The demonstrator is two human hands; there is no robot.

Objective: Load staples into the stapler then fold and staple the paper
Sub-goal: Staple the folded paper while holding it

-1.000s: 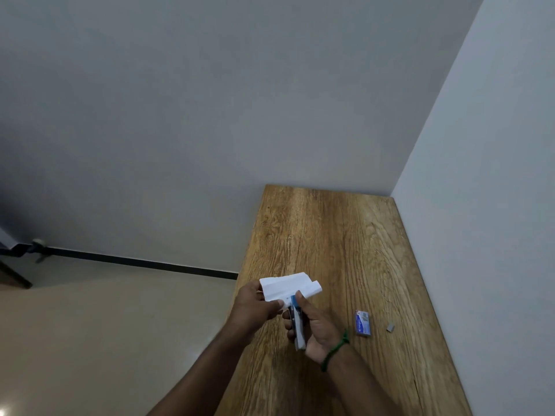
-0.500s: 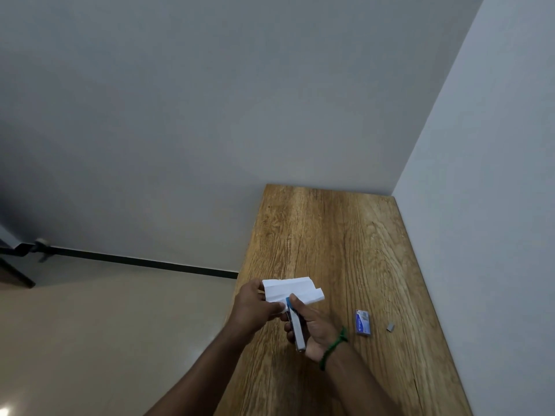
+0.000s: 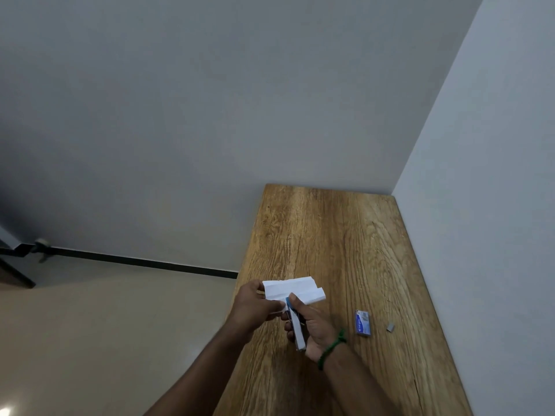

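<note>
Staple box point(image 3: 362, 322) lies on table point(image 3: 330, 235), right of stapler point(image 3: 297, 328).

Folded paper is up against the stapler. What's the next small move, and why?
Probably squeeze the stapler with the right hand: its blue front end meets the lower edge of the folded paper, and the left hand pinches that paper steady beside it.

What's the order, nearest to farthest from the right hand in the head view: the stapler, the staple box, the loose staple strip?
From the right hand:
1. stapler, gripped in that hand's fingers.
2. staple box, lying on the table to the hand's right.
3. loose staple strip, farther right, beyond the box.
</note>
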